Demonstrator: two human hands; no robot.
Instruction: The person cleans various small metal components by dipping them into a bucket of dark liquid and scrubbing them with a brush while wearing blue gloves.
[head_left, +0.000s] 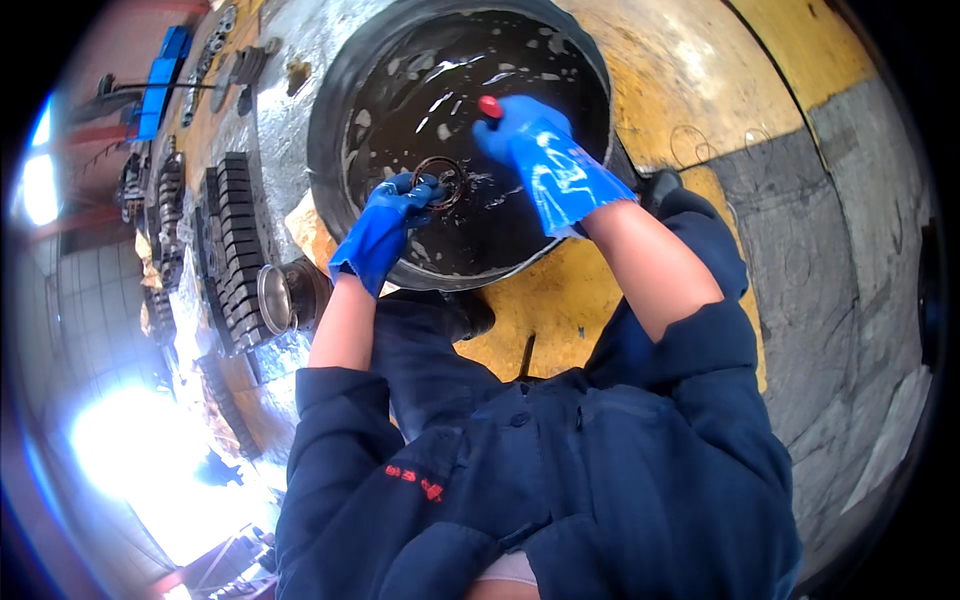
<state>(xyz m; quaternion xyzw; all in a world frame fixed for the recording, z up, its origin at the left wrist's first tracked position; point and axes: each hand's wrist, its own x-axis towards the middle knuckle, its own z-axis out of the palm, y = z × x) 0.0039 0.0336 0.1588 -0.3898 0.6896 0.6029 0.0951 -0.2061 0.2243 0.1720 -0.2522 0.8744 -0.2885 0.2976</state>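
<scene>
A wide black round tub point(328, 150) of dark liquid point(420, 105), with pale foam patches on it, stands in front of me. My left hand point(385, 215), in a blue rubber glove, is closed on the left edge of a dark metal ring point(461, 186) over the liquid. To its right and farther off, my right hand point(545, 155), also gloved in blue, grips a tool with a red handle point(489, 107). Only the rounded handle end shows; the tool's working end is hidden by the hand. The ring and the tool appear apart.
Left of the tub lie a hollow round metal part point(276, 299) and a row of dark blocky metal parts point(236, 240). A blue object point(160, 95) stands at the far left. Thin wire loops point(690, 146) lie right of the tub, near a grey mat point(800, 230).
</scene>
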